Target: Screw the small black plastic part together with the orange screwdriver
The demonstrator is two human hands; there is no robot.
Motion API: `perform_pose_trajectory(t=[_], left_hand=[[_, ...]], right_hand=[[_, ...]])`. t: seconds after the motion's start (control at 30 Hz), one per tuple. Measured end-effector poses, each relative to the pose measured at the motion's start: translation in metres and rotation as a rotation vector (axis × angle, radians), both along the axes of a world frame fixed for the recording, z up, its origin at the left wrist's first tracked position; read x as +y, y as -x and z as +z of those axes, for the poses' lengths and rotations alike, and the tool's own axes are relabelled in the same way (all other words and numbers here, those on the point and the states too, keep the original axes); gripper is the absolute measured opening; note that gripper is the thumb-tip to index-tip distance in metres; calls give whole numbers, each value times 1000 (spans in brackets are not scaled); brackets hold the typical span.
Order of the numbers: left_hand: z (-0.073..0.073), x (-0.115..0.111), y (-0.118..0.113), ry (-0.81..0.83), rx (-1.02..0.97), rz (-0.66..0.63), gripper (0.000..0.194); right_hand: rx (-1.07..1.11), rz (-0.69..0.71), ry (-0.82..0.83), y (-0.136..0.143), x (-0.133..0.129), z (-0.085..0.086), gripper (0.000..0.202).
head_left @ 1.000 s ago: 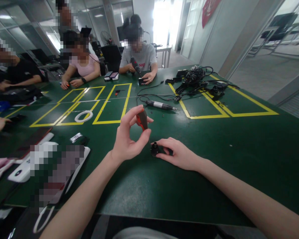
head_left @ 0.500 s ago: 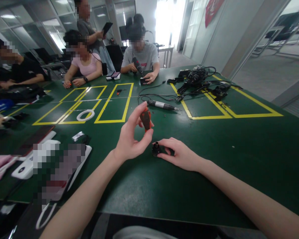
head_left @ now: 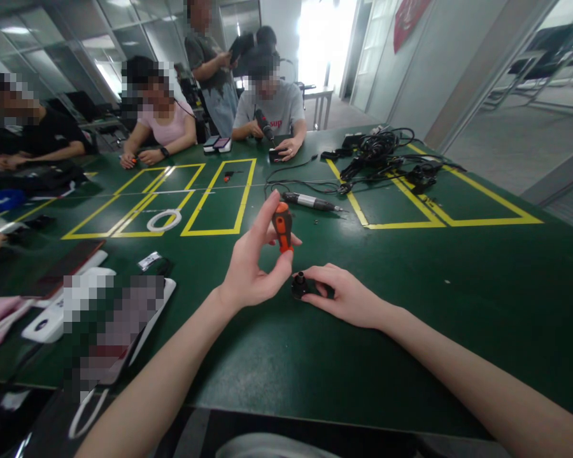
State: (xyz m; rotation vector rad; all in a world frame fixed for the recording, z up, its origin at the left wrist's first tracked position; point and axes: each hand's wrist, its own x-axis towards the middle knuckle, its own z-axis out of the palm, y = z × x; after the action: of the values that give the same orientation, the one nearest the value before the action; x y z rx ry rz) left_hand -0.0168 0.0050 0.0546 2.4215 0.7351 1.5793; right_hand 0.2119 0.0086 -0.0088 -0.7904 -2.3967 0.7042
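Observation:
An orange and black screwdriver handle [head_left: 282,228] is held between the fingers and thumb of my left hand [head_left: 255,261], upright and slightly tilted above the green table [head_left: 410,267]. Below it, a small round black part [head_left: 299,287] rests on the table, with a short tube on top. My right hand [head_left: 341,294] pinches that part from its right side between thumb and fingers. Whether the screwdriver's tip touches the part cannot be made out.
An electric screwdriver [head_left: 312,202] with a cable lies beyond my hands, before tangled black cables [head_left: 379,149]. At left are a white cable coil [head_left: 164,221], a white device [head_left: 60,315] and a phone [head_left: 124,331]. Several people sit or stand across the table.
The screwdriver handle has turned in my left hand, showing more orange, and that hand's fingers have shifted slightly. The standing person in the background has moved right. My right hand stays put.

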Motion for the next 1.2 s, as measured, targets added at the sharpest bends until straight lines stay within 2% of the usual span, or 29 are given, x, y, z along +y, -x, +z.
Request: perform_pose_trajectory(t=[0.1,0.3,0.43,0.63,0.87,1.07,1.2], left_hand=[[1,-1,-1,-1,3,-15,76],[-1,2,-4,-58,-45,3,89],[-1,3,-3,-77,-47,37,84],[2,0,-2,-44,-11,-15,80],[-1,2,-3,-118,5,19,87],[-1,1,-1,-75,-27,61,89],[1,1,0,-103,-15,110,87]], right_hand=[[-9,-7,13,0,-1,1,23],[4,-1,12,0,-1,2,24],[0,-2,14,0,-1,1,25],[-4,4,14,0,-1,1,25],[5,10,7,1,-1,1,22],[7,2,-4,0,0,0,24],[14,2,2,0,-1,1,23]])
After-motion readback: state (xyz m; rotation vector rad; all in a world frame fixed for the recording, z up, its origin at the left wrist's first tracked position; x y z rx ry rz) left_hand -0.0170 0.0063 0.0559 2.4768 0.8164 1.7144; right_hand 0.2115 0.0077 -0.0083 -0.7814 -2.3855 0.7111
